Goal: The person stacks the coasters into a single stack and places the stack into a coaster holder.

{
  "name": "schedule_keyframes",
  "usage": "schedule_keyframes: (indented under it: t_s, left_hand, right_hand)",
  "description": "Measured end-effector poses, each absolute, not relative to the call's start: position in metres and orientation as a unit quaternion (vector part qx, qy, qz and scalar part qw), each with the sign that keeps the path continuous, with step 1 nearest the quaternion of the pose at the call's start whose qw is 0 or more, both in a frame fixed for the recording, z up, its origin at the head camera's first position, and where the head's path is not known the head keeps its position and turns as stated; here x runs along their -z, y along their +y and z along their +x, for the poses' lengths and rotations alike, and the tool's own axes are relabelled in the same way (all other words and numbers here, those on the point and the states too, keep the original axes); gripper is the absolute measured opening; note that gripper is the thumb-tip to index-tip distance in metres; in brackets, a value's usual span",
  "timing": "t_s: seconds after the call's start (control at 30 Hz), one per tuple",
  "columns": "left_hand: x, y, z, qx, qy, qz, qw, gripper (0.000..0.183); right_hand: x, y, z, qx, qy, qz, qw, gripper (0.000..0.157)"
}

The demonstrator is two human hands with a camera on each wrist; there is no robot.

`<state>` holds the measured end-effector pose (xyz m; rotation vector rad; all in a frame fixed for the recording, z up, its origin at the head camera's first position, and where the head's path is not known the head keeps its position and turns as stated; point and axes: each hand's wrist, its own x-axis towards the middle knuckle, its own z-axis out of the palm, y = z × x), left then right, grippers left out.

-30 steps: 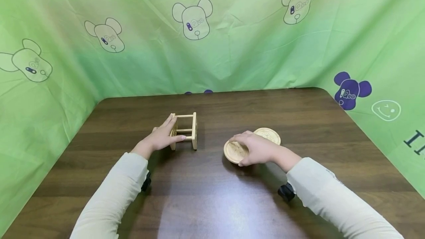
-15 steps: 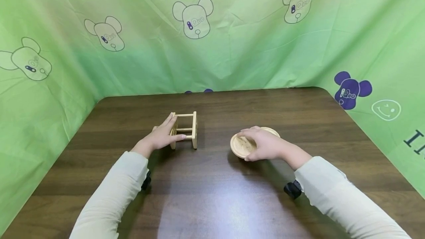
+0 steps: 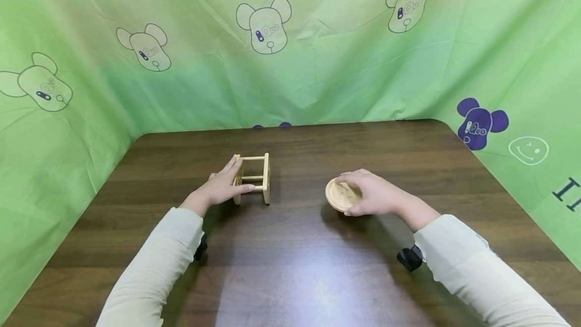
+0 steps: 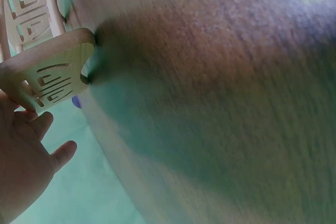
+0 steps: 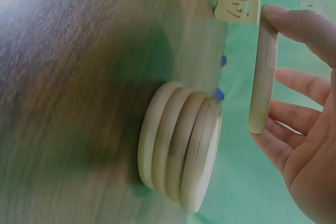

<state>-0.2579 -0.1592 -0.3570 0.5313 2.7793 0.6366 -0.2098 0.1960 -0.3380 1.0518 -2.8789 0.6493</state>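
The left hand (image 3: 217,188), fingers outstretched, rests on a wooden frame (image 3: 266,178) standing on the desk (image 3: 290,236). The right hand (image 3: 375,194), arched, pinches a wooden disc (image 3: 340,196) by its rim, clear of a disc stack (image 5: 178,145) (just below).

Room between rack (image 3: 266,180) and held disc (image 3: 342,197); disc stack (image 5: 176,145) blocks way below right hand (image 3: 375,194)
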Motion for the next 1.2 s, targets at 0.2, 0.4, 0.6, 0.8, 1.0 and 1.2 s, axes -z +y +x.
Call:
schedule_keyframes:
  t_s: [0.2, 0.4, 0.6, 0.8, 1.0, 1.2]
  left_hand:
    - [0.357, -0.159, -0.258, -0.219, 0.951, 0.182, 0.124, 0.085]
    - [0.358, -0.160, -0.258, -0.218, 0.951, 0.185, 0.121, 0.090]
    - [0.360, -0.161, -0.259, -0.218, 0.951, 0.183, 0.118, 0.085]
    - [0.359, -0.161, -0.259, -0.218, 0.951, 0.186, 0.115, 0.088]
    - [0.360, -0.161, -0.260, -0.222, 0.950, 0.186, 0.116, 0.089]
    - [0.360, -0.161, -0.259, -0.229, 0.949, 0.184, 0.117, 0.087]
  right_hand:
    - [0.339, 0.206, -0.210, -0.205, -0.924, 0.322, 0.004, 0.062]
    - [0.339, 0.216, -0.211, -0.201, -0.926, 0.318, 0.015, 0.059]
    - [0.340, 0.226, -0.211, -0.204, -0.930, 0.306, 0.021, 0.058]
    - [0.342, 0.231, -0.213, -0.208, -0.933, 0.293, 0.018, 0.060]
    - [0.344, 0.234, -0.215, -0.207, -0.938, 0.279, 0.016, 0.059]
    - [0.346, 0.237, -0.218, -0.201, -0.943, 0.267, 0.010, 0.059]
